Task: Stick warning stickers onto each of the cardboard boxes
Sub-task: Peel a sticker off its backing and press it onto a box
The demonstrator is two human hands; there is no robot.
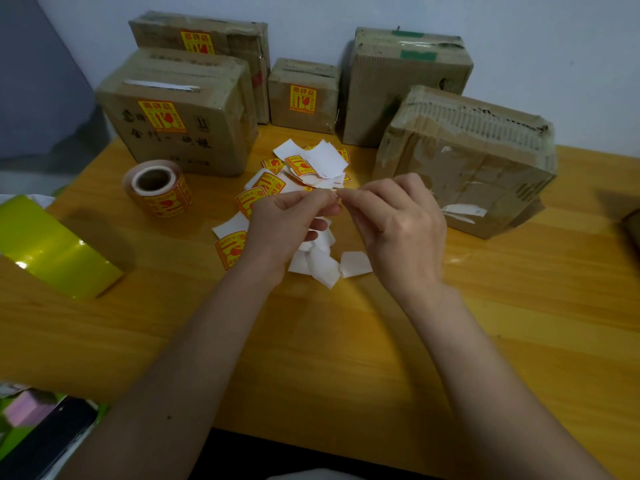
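Several cardboard boxes stand at the back of the wooden table. The front-left box [180, 133], the box behind it [221, 32] and the small middle box [304, 109] each carry a yellow-and-red warning sticker. The tall right box [408, 95] and the flat box [485, 150] at the right show none. A heap of loose stickers and white backing papers [311, 171] lies in the middle. Above it my left hand [287, 226] and my right hand [398, 223] meet, fingertips pinching one sticker [337, 197] between them; most of it is hidden.
A roll of warning stickers [157, 188] stands left of the heap. A big roll of yellow-green tape [52, 247] lies at the table's left edge. A dark phone [45, 441] and green packaging sit at the lower left. The wall is close behind the boxes.
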